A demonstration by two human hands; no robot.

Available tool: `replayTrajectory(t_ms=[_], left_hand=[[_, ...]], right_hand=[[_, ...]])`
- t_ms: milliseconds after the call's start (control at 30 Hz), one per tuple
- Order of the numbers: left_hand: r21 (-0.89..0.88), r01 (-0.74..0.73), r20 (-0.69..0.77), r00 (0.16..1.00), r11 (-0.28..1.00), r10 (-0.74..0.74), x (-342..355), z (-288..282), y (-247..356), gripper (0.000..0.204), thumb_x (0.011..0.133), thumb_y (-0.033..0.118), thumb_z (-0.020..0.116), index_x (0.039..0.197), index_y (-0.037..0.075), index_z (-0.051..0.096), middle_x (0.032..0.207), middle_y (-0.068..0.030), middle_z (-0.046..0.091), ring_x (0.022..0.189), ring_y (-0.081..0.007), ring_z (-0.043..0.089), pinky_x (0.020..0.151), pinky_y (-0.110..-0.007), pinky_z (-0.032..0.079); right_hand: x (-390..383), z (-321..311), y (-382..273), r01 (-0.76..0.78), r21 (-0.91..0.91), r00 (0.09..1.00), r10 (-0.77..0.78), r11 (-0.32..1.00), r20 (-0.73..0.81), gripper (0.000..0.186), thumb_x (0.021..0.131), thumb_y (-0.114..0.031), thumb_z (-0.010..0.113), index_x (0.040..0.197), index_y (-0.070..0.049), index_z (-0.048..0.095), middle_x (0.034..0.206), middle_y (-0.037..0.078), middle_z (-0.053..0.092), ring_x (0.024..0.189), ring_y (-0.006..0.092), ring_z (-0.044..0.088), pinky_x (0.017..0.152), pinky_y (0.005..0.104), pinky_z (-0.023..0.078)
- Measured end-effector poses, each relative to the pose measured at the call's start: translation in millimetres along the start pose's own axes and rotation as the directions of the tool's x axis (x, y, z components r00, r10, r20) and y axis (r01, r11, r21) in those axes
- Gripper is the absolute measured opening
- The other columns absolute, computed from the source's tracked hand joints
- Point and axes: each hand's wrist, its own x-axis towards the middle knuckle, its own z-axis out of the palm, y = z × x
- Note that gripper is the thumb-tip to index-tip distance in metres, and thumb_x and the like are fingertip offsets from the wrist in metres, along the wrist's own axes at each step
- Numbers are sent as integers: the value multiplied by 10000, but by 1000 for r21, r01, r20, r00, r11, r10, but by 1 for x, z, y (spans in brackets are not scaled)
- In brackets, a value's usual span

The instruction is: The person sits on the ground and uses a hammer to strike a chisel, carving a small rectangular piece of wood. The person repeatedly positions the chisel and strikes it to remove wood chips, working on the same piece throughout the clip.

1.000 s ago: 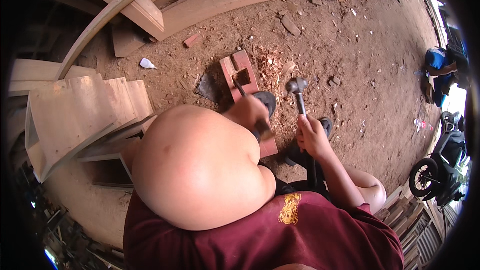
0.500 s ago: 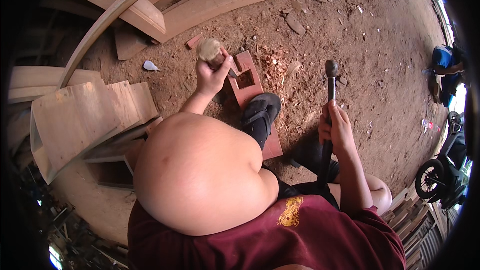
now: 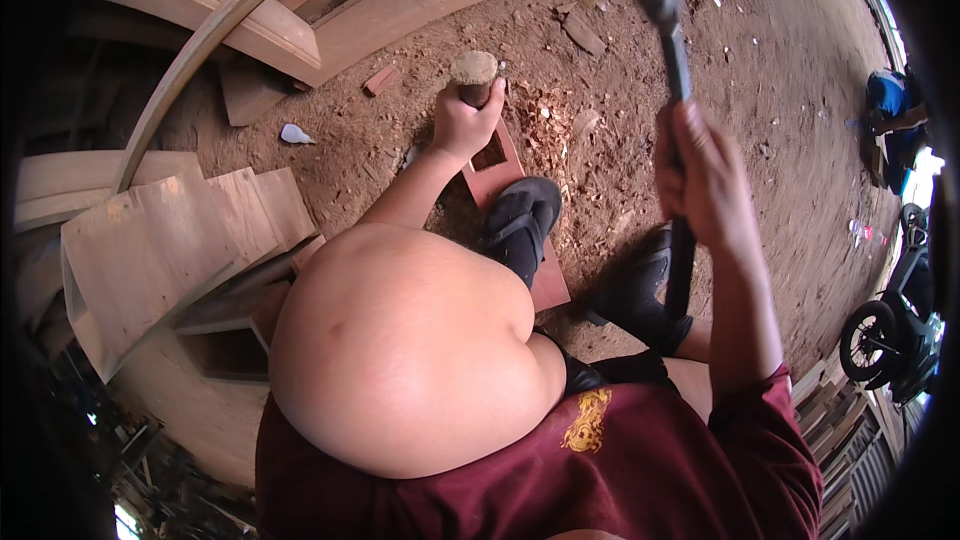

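Observation:
My left hand (image 3: 463, 128) is closed around the wooden handle of a chisel (image 3: 474, 67), whose frayed, pale butt end faces up. The handle stands over the far end of a reddish wooden block (image 3: 550, 285); the hand hides the blade and its tip. A rectangular hole (image 3: 490, 154) in the block shows just beside that hand. One foot in a black sandal (image 3: 522, 215) rests on the block. My right hand (image 3: 705, 175), a little blurred, grips the dark shaft of a hammer (image 3: 676, 65). Its head is up and away from the chisel.
Wood shavings (image 3: 550, 130) lie right of the block on the dirt floor. Wooden frames (image 3: 420, 25) stand at the far left, with stacked boards (image 3: 180, 230) nearer. A small white bottle (image 3: 295, 134) lies on the ground. A motorcycle (image 3: 890, 330) and another person (image 3: 885, 125) are at the right.
My left hand has moved right and a little farther with the chisel, which now stands more upright. My right hand has lifted the hammer up and away.

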Motion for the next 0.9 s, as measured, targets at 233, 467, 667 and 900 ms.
replayTrajectory(t_ms=[233,467,667,900], left_hand=[[86,-25,-111,993,996,34,0,16,0,287,854,123,674,613,43,541,528,5,544,484,-108,541,480,-315,404],[129,7,-128,992,992,9,1,13,-3,175,853,132,675,773,16,571,619,-45,593,549,-143,578,524,-327,444],[100,-22,-76,997,995,30,2,19,4,175,819,135,689,901,-2,616,753,-139,665,713,-262,670,631,-359,510],[166,75,-104,993,983,-58,9,24,4,216,792,179,707,846,-10,618,724,-186,660,691,-334,679,601,-392,513]], right_hand=[[51,50,-30,130,-660,969,-234,740,-71,395,980,-354,456,976,14,599,736,203,631,728,385,638,638,476,489],[79,27,-75,334,-473,939,-243,815,244,387,1017,-352,378,829,-54,538,588,-38,433,472,82,455,406,256,403],[76,50,-41,628,-678,773,-405,381,488,317,1004,-286,434,895,-14,555,624,57,512,514,131,499,452,315,422],[96,30,-51,401,-497,913,-378,770,151,284,981,-270,427,902,-24,546,588,4,487,491,97,510,425,268,427]])
